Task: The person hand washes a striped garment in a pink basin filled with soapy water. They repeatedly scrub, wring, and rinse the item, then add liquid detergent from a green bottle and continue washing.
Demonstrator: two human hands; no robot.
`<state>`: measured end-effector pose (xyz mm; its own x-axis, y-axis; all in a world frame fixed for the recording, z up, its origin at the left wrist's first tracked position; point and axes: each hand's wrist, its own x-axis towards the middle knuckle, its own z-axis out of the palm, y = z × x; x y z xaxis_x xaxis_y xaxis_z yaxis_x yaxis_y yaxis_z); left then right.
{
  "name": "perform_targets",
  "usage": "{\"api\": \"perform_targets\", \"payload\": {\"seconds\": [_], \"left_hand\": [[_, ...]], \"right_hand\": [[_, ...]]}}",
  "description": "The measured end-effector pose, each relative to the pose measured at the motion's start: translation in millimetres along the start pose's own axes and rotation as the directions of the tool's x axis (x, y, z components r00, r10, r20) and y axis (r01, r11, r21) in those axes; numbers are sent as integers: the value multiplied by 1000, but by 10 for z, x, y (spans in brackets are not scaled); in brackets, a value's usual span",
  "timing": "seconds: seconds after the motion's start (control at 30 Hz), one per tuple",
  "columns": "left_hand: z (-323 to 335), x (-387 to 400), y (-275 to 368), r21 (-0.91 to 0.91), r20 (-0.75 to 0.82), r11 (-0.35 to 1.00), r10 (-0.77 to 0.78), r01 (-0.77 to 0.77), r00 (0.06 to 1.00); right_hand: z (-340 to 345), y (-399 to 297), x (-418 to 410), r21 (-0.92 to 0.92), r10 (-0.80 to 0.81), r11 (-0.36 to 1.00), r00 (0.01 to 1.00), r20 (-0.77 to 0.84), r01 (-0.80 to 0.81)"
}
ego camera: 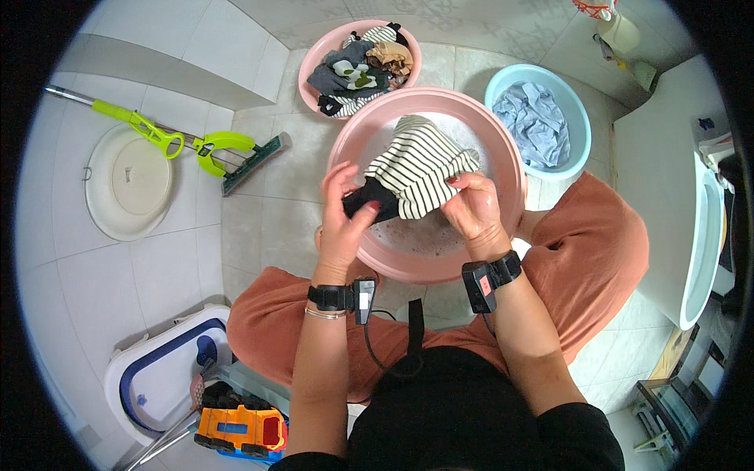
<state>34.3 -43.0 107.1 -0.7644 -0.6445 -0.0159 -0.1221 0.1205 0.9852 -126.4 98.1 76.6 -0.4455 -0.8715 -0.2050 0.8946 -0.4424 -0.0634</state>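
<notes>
A black-and-white striped garment (pixel 421 168) with a black part at its left end is stretched between my hands over a large pink basin (pixel 436 274). My left hand (pixel 343 221) grips the black part, thumb on top. On the right, my right hand (pixel 474 203) pinches the striped fabric near its edge, and its skin looks wet. Sudsy water (pixel 439 241) shows in the basin below the cloth. Part of the garment hides the basin's middle, so I cannot tell whether other cloth lies under it.
Behind stands a smaller pink basin (pixel 303 79) of mixed clothes; a light blue basin (pixel 583 132) holds blue cloth. A green sponge mop (pixel 227 150) and a round basin (pixel 129 182) are at the left. A folding tub (pixel 147 382) and toy truck (pixel 238 427) sit lower left.
</notes>
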Motion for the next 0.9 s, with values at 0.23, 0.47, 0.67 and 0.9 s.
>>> {"api": "perform_targets", "payload": {"seconds": [0.23, 0.47, 0.67, 0.9], "left_hand": [[239, 28, 78, 501, 200, 840, 120, -207, 972], [12, 182, 17, -489, 217, 730, -428, 477, 877], [3, 53, 191, -623, 253, 481, -623, 617, 740], [-263, 125, 218, -722, 391, 395, -444, 568, 806]], "right_hand": [[35, 293, 20, 70, 135, 989, 986, -100, -129], [-440, 279, 91, -371, 114, 840, 799, -591, -395], [-615, 646, 31, 143, 379, 925, 810, -449, -353], [-394, 205, 279, -6, -30, 999, 835, -550, 33]]}}
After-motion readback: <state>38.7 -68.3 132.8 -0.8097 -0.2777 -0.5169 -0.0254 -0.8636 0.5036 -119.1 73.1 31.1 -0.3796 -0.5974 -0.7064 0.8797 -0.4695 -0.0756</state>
